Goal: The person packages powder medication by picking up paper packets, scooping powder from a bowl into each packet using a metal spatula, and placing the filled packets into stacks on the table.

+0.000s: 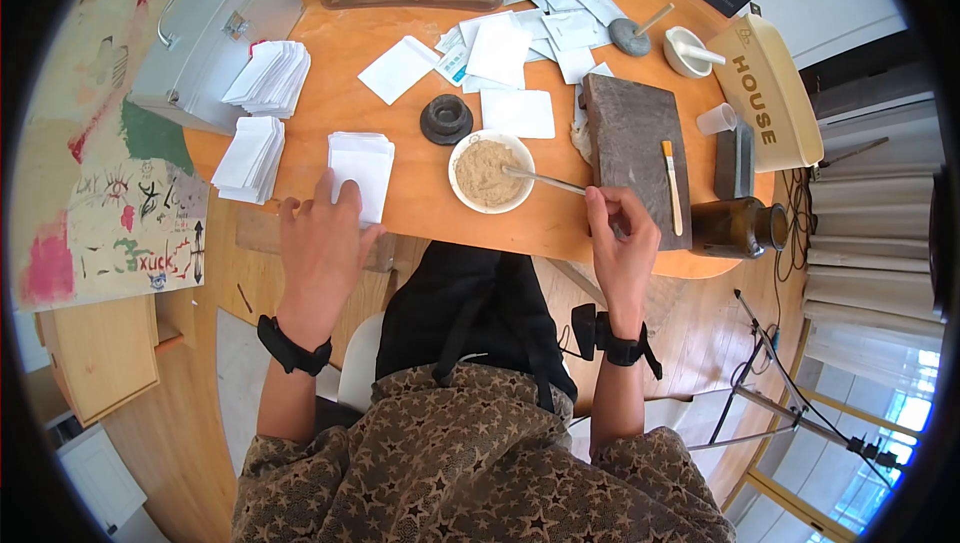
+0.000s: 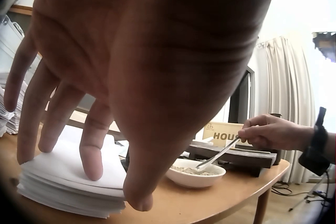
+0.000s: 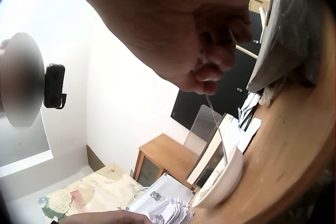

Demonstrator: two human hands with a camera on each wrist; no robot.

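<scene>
The left hand (image 1: 325, 243) rests its fingertips on a stack of white paper packets (image 1: 362, 168) near the table's front edge; in the left wrist view its fingers (image 2: 93, 150) spread over the top packet (image 2: 73, 166). The right hand (image 1: 625, 243) pinches the end of a thin metal spoon (image 1: 545, 180), whose other end lies in tan powder (image 1: 485, 175) in a white bowl (image 1: 522, 198). In the right wrist view, the right hand (image 3: 184, 35) has curled fingers around the handle (image 3: 216, 124) above the bowl (image 3: 226, 184).
Two more packet stacks (image 1: 268, 78) (image 1: 250, 158) stand beside a metal case (image 1: 215, 43). Behind the bowl lie a dark round pot (image 1: 446, 120) and loose packets (image 1: 500, 48). At right are a dark board (image 1: 635, 133), brush (image 1: 672, 188), brown jar (image 1: 735, 229) and cream box (image 1: 770, 93).
</scene>
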